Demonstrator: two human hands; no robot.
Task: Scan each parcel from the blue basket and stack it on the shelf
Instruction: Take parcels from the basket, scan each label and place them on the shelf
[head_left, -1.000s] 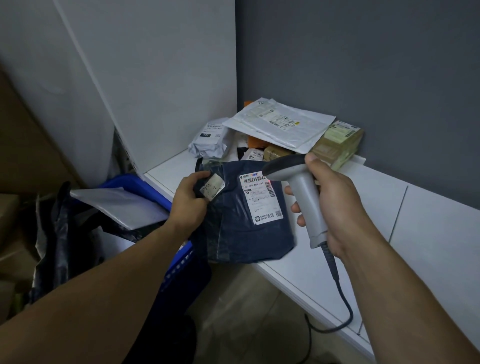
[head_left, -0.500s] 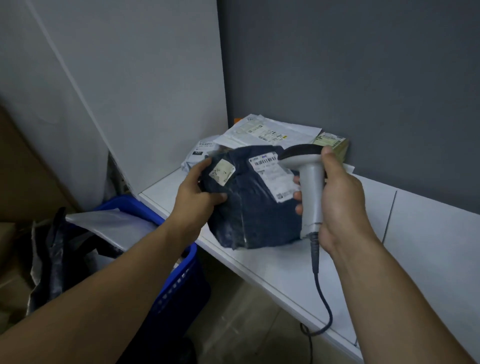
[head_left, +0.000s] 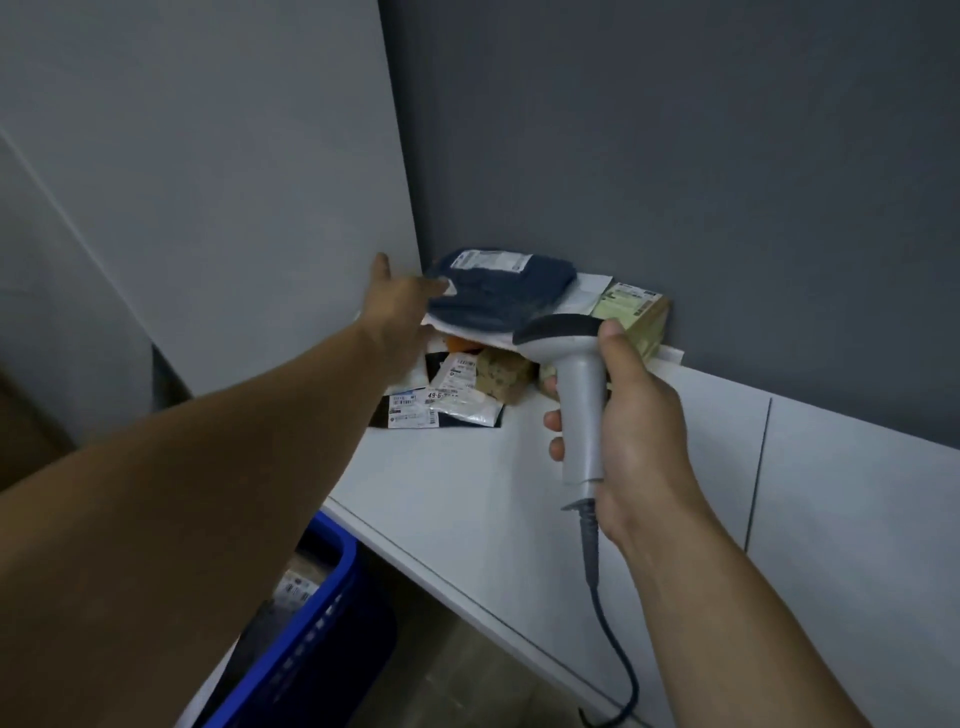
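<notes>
A dark navy parcel (head_left: 498, 296) with a white label lies on top of the stack in the back corner of the white shelf (head_left: 467, 493). My left hand (head_left: 400, 306) reaches out to it, thumb raised, fingers straight and touching the parcel's left edge. My right hand (head_left: 634, 415) grips the grey barcode scanner (head_left: 582, 405) by its handle, in front of the stack, with its head pointing left. The blue basket (head_left: 322, 623) stands below the shelf's front edge at lower left, mostly hidden by my left arm.
Under the navy parcel lies a flat white mailer (head_left: 587, 291), beside it a greenish box (head_left: 634, 317), and below them small labelled bags (head_left: 452, 395). A white side panel (head_left: 260, 208) and a grey wall (head_left: 675, 156) close in the corner. The scanner cable (head_left: 608, 623) hangs off the shelf.
My left hand carried the navy parcel away from the scanner and up onto the stack in the corner, and its fingers have opened. The scanner stayed in my right hand.
</notes>
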